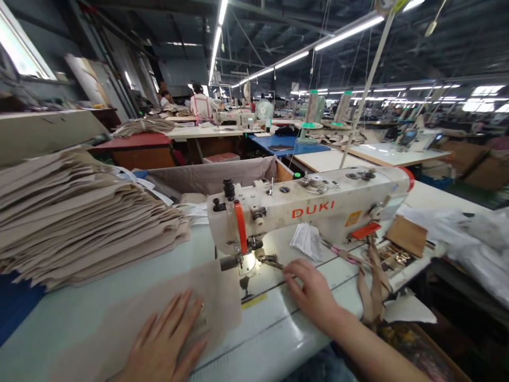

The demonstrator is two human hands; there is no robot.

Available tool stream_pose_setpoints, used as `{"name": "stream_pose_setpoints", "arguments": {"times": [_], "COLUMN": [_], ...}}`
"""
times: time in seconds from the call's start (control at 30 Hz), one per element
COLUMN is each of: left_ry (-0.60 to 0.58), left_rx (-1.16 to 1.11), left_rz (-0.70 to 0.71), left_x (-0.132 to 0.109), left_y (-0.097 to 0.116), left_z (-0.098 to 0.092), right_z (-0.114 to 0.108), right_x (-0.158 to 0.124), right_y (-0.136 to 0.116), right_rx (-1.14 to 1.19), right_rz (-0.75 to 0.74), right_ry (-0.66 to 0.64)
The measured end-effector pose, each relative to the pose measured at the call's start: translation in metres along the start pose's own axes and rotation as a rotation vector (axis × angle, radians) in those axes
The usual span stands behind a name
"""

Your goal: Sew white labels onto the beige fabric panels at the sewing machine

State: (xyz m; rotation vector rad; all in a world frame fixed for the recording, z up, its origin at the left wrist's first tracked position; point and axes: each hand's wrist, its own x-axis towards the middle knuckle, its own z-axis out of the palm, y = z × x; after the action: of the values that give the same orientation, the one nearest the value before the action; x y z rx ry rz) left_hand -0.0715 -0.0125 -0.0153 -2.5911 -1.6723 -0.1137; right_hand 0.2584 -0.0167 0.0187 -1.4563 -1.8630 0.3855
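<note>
Your left hand (pixel 164 335) spread on beige fabric (pixel 225 297) near tabletop (pixel 278 329) front edge; right hand (pixel 308 289) at metal piece (pixel 272 261), can't tell if pinching.

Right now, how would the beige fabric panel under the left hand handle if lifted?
The fabric panel is probably floppy: it lies flat as a thin sheet under the left hand. It should feel light, since little thickness shows at its edge. It may slide readily, as the tabletop looks glossy.

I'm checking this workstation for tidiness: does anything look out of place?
Mildly: beige fabric strips droop loosely at the right of the sewing table, looking stray; the beige fabric stack at left has uneven, splayed edges. No spill or damage is evident.
</note>
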Motion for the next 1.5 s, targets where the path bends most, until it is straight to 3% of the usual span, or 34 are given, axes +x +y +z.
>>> {"name": "stream_pose_setpoints", "arguments": {"times": [0.1,0.27,0.37,0.57,0.67,0.77,0.83,0.97,1.07,1.2,1.33,1.5], "left_ry": [0.053,-0.039,-0.073,-0.021,0.074,0.218,0.196,-0.211,-0.319,-0.341,-0.512,-0.497], "left_rx": [-0.012,-0.024,-0.029,-0.007,-0.049,-0.242,-0.511,-1.286,-1.6,-1.527,-1.281,-1.064], "left_rz": [0.074,0.017,-0.018,-0.006,0.029,0.042,-0.014,-0.229,-0.373,-0.472,-0.387,-0.287], "left_x": [0.017,0.041,0.042,0.039,0.038,0.032,0.028,0.029,0.033,0.031,0.028,0.035], "left_y": [0.005,0.024,0.03,0.025,0.02,0.03,0.05,0.1,0.113,0.092,0.071,0.068], "left_z": [0.004,-0.001,-0.003,0.005,0.008,-0.004,-0.02,-0.043,-0.043,-0.043,-0.056,-0.067], "right_z": [-0.039,-0.066,-0.064,-0.064,-0.073,-0.076,-0.067,-0.018,0.02,0.04,0.034,0.036], "right_x": [0.009,0.019,0.024,0.03,0.028,0.02,0.011,-0.01,-0.022,-0.021,-0.006,0.009], "right_y": [0.044,0.076,0.075,0.073,0.065,0.038,0.011,-0.047,-0.073,-0.082,-0.081,-0.078], "right_rx": [-0.217,-0.364,-0.36,-0.338,-0.306,-0.23,-0.103,0.113,0.166,0.222,0.325,0.361], "right_rz": [0.142,0.235,0.23,0.306,0.346,0.332,0.285,0.197,0.103,0.033,0.027,0.007], "right_ry": [0.087,-0.078,-0.122,-0.099,-0.049,-0.03,-0.077,-0.228,-0.258,-0.291,-0.249,-0.354]}}
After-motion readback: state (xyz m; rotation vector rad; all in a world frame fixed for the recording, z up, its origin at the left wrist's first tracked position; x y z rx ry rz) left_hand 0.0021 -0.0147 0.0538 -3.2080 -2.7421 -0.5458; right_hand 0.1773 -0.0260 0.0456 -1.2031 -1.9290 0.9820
